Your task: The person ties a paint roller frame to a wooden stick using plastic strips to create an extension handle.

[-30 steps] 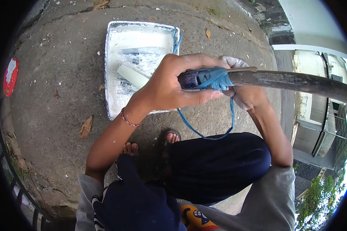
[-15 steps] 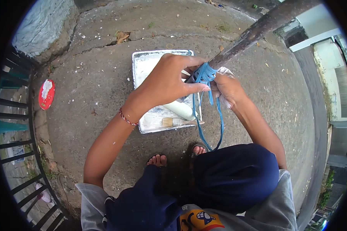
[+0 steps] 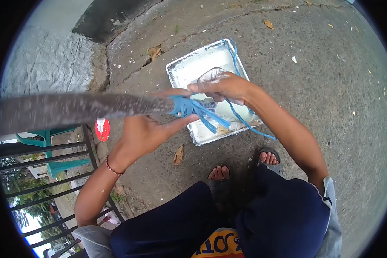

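Note:
A long dark pole extends in from the left, its end bound with blue string. My left hand wraps round the pole from below, thumb and fingers on either side of the binding. Just beyond it, my right hand is closed, with whitish smears on its skin and blue string running from its fingers. Loose string ends trail down to the right. Underneath lies a white paint tray on the ground. A pale roller and a brush inside it are mostly hidden by my hands and the string.
A red lid-like disc with white paint lies by the black railing on the left. Behind the railing is a green plastic chair. A rough grey wall stands at upper left. My feet are below the tray.
The pole has swung from the upper right to the left, its bound end now pointing right. My right hand has moved across above the tray, and the view has turned.

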A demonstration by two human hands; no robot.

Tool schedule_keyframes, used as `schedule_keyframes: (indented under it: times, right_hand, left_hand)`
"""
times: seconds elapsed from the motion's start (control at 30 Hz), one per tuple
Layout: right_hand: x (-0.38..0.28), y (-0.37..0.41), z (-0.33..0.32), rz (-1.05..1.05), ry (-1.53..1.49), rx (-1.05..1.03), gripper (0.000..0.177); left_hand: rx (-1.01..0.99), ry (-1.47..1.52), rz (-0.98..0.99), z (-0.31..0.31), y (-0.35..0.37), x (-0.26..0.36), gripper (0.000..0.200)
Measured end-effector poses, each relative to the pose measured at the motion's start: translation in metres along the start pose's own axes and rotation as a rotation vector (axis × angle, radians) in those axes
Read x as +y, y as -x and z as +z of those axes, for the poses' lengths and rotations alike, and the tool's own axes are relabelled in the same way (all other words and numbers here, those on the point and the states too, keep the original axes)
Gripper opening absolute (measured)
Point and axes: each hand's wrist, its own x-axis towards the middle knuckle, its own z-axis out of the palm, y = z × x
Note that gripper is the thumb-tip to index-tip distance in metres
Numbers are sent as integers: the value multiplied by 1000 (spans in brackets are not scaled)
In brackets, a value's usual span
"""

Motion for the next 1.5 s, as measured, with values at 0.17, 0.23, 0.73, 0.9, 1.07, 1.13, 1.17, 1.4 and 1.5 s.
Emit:
schedule_keyframes:
  times: [0.17, 0.23, 0.73, 0.9, 1.07, 1.13, 1.17, 1.4, 1.5]
  right_hand:
    - [39, -33, -13, 1, 200, -144, 52]
    - [54, -43, -8, -61, 206, -171, 53]
    - [46, -49, -4, -174, 251, 41, 48]
    - [56, -52, -10, -249, -136, 7, 45]
    - [34, -29, -16, -171, -198, 323, 38]
    - [39, -23, -35, -157, -152, 401, 37]
    - [37, -18, -44, -157, -110, 465, 36]
    - [35, 55, -58, -274, -411, 624, 27]
    - [35, 60, -18, -180, -488, 660, 28]
  left_hand:
    - [-40, -159, -119, 1, 33, 8, 42]
    - [-40, -174, -165, 1, 37, 6, 44]
    - [85, -152, -53, 1, 24, -8, 40]
    - [203, 133, -66, 5, -14, -9, 29]
    - [164, 408, -97, 24, -44, -17, 35]
    - [142, 408, -61, 28, -57, -23, 33]
    - [126, 389, -22, 29, -63, -25, 31]
    - [134, 369, 53, 42, -101, -34, 33]
    - [118, 400, 53, 49, -109, -40, 33]
